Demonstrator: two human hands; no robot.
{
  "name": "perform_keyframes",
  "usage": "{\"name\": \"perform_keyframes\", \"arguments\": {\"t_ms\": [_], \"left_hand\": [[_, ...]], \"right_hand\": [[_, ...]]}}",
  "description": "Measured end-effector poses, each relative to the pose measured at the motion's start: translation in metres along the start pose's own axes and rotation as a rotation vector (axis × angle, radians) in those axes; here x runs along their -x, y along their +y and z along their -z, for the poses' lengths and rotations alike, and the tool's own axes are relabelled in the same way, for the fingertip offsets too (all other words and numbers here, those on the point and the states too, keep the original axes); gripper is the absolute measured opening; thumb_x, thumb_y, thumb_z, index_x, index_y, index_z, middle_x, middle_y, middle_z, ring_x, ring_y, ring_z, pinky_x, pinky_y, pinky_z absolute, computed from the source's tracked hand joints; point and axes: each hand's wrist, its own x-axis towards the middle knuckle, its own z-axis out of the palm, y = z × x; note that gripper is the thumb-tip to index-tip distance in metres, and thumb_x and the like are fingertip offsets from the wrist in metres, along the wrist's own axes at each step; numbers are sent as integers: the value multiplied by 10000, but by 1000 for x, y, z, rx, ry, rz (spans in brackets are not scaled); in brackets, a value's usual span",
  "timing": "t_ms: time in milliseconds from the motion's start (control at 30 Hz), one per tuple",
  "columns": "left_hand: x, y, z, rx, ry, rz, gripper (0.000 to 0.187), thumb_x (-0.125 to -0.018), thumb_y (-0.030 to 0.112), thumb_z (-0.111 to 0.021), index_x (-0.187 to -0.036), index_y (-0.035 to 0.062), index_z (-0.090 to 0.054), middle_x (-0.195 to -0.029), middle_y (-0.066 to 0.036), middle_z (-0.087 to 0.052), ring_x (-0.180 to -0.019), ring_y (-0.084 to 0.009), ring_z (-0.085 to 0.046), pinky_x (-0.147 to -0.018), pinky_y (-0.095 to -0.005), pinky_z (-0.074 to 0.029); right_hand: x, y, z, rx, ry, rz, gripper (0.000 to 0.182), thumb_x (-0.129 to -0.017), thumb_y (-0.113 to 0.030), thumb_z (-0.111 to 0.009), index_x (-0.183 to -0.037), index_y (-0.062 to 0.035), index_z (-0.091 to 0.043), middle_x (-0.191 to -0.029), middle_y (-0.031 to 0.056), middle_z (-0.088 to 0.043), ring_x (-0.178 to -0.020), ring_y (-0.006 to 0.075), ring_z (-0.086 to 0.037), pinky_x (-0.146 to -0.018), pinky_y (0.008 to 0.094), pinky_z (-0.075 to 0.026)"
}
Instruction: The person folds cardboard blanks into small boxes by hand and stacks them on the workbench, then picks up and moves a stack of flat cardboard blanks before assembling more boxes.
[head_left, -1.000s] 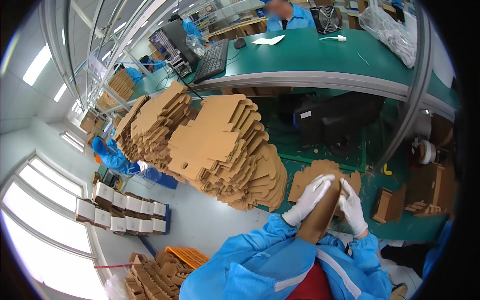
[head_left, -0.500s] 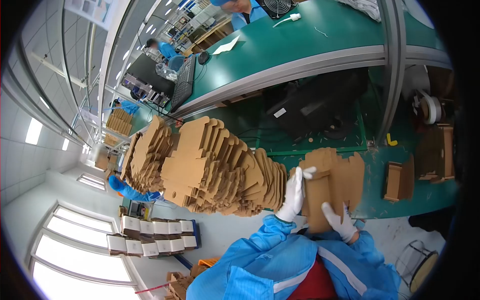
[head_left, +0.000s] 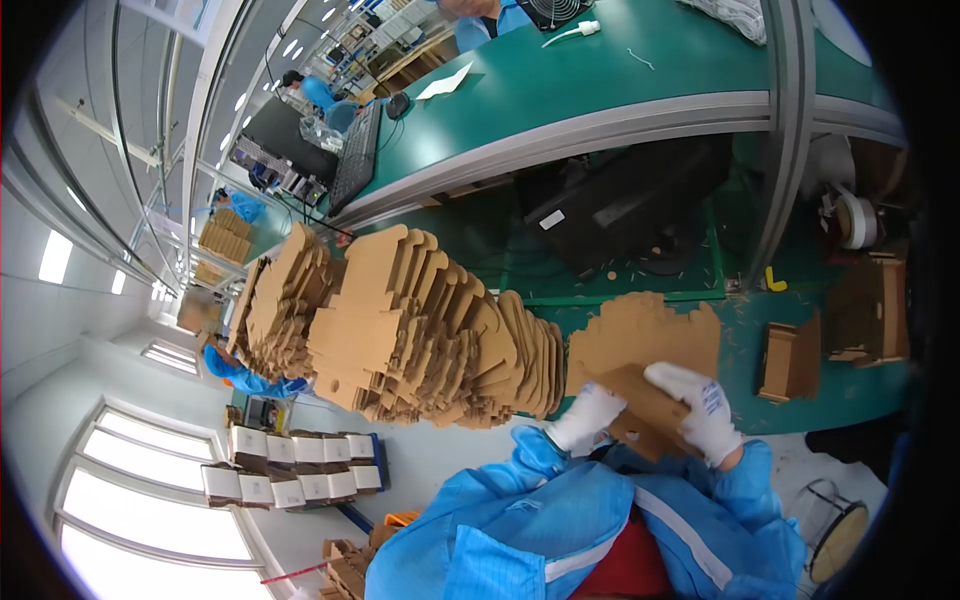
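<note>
Plainly, left hand (head_left: pixel 585 420), fingers (head_left: pixel 608 402) curled, and right hand (head_left: pixel 706 415), fingers straighter, both around edges of one cardboard blank (head_left: pixel 647 410).

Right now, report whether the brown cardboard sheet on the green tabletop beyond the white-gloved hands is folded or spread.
Spread, where visible: the sheet looks flat, irregular far edge exposed; held brown cardboard hides part.

Premises: factory packing workshop. Evidence: long green-topped, grey metal-framed workbench (head_left: pixel 560 110); tall piles of flat, brown die-cut cardboard blanks (head_left: pixel 365 335); a bent brown cardboard sheet (head_left: pixel 648 415) under handling; rows of white-fronted cartons (head_left: pixel 288 491); blue-clad, blue-capped co-worker (head_left: pixel 245 377).
</note>
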Motion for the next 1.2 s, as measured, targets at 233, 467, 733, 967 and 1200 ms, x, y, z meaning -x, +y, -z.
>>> {"name": "perform_keyframes", "arguments": {"t_ms": [233,467,733,967,1200], "left_hand": [[19,31,52,1103,235,-122,589,-1002,316,-516,-1483,32,-329,-1116,-64,-632,-677,-76,-599,-491,-175,-432],[38,36,35,1124,300,-41,575,-1013,320,-525,-1479,42,-334,-1041,-66,-659,-551,-74,-576,-397,-179,-416],[35,38,12,1243,494,92,620,-969,266,-618,-1440,-53,-371,-1334,-171,-543,-1071,-215,-618,-665,-245,-570],[48,49,15,823,568,-43,452,-1001,178,-559,-1379,-47,-455,-1325,-162,-592,-1222,-205,-564,-1026,-315,-430],[55,46,-6,368,630,-315,380,-970,172,-543,-1332,57,-544,-1282,-194,-608,-1215,-349,-572,-1002,-381,-465]], "right_hand": [[16,-14,8,268,353,-53,318,-783,-100,-639,-1086,-10,-676,-1417,221,-505,-1360,448,-395,-1114,465,-337],[9,-22,0,-8,353,-235,656,-818,-166,-708,-1406,6,-472,-1533,223,-353,-1415,380,-349,-1163,404,-286],[-2,-53,-28,-321,379,-35,552,-1061,-302,-358,-1508,7,-261,-1584,186,-266,-1477,295,-241,-1206,376,-166],[17,-35,-36,-792,285,-379,593,-1023,-120,-440,-1542,18,-187,-1505,141,-372,-1330,158,-402,-1080,254,-338],[67,82,-86,257,180,-405,473,-951,-138,-490,-1395,8,-412,-1308,341,-502,-1193,471,-513,-1031,462,-409]]}}
